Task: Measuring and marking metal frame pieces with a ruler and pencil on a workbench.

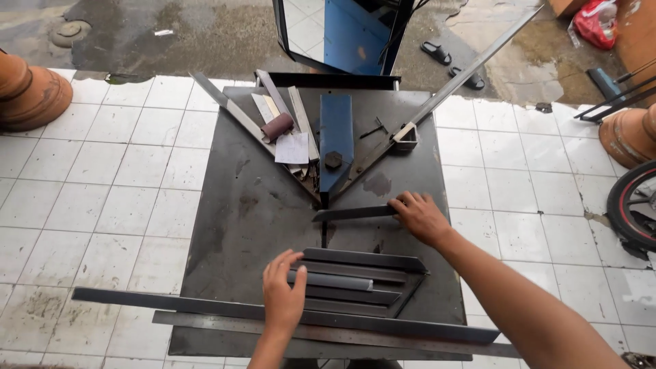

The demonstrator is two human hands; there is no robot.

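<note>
My left hand rests flat on a stack of short dark metal strips lying side by side on the near part of a dark steel work table. My right hand grips the right end of a single flat metal strip that lies across the table's middle, its left end near the tip of a blue steel piece. Two long metal bars run along the table's front edge under my left wrist.
At the far side lie angled metal bars, a brown roll, a paper sheet and a long square tube. Clay pots stand left and right. A wheel is at right; sandals lie beyond.
</note>
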